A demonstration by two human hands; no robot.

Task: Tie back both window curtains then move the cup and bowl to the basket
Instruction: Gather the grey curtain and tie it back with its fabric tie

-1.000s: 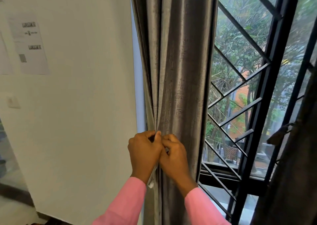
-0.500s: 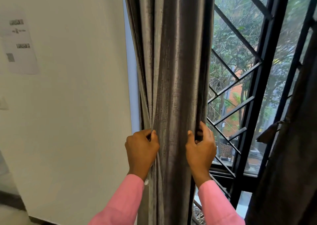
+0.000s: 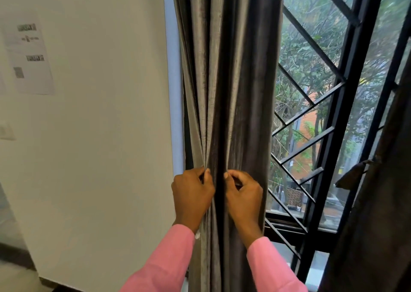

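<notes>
The left grey curtain (image 3: 229,80) hangs gathered in folds between the white wall and the window. My left hand (image 3: 192,195) pinches a fold on its left side at waist height. My right hand (image 3: 243,197) is closed on the cloth just right of a dark fold, close beside the left hand. Whether a tie-back band is in either hand is hidden by the fingers. The right curtain (image 3: 378,202) is a dark mass at the right edge, with a tie-back knot (image 3: 353,173) on its side. No cup, bowl or basket is in view.
A black window grille (image 3: 329,136) with diagonal bars fills the space between the curtains, trees and a brick building beyond it. A white wall (image 3: 100,147) with a printed paper sheet (image 3: 29,56) and a switch (image 3: 6,131) stands on the left.
My right hand went out around the curtain's right edge, then came back to the front beside the left hand. The left hand kept its hold on the fold.
</notes>
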